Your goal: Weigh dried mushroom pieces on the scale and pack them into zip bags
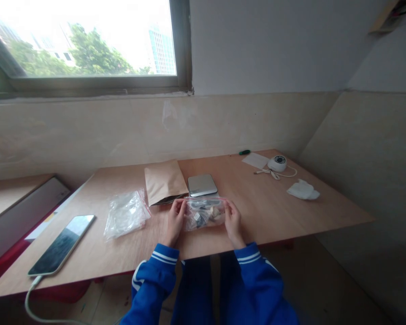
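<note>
A clear zip bag [204,212] with a pink seal strip lies near the front edge of the wooden table [274,212]; it holds several small dark and pale items. My left hand [176,220] grips its left end and my right hand [232,220] grips its right end, fingers curled at the top corners. Both arms wear blue sleeves with white stripes. Just behind the bag sit a small silver scale [202,185] and a brown paper pouch [164,182].
A pile of empty clear bags [126,214] lies left of my hands. A phone [62,244] with a white cable rests at the table's left front. At the far right are a white round device [277,163] with cord, a paper slip [255,160] and crumpled tissue [303,190].
</note>
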The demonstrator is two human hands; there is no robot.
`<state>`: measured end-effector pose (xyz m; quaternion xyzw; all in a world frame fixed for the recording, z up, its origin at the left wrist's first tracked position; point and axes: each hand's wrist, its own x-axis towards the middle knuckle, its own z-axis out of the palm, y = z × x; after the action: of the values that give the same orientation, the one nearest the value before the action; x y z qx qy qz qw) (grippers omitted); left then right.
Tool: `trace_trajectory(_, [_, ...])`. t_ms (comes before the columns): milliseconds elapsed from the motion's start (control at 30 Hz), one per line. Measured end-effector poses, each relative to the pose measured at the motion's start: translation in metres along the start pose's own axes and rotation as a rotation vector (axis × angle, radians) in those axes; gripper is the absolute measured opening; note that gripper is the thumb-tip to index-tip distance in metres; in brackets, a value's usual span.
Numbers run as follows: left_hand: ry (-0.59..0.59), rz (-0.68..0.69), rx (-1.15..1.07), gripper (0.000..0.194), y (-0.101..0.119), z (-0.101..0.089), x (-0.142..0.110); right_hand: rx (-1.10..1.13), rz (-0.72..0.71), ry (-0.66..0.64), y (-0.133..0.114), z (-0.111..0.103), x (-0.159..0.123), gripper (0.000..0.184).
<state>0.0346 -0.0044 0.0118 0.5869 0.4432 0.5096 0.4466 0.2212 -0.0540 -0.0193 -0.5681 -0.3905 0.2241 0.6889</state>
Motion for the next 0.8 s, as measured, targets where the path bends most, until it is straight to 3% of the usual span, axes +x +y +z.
trace_trajectory(267, [0.006, 0.000, -0.029, 0.030, -0.001, -0.002, 0.002, 0.077, 0.086, 0.037, -0.010, 0.002, -0.001, 0.036])
trace_trajectory(800, [0.091, 0.091, 0.044, 0.024, -0.002, -0.004, 0.001, 0.076, 0.039, 0.089, -0.012, -0.002, -0.003, 0.030])
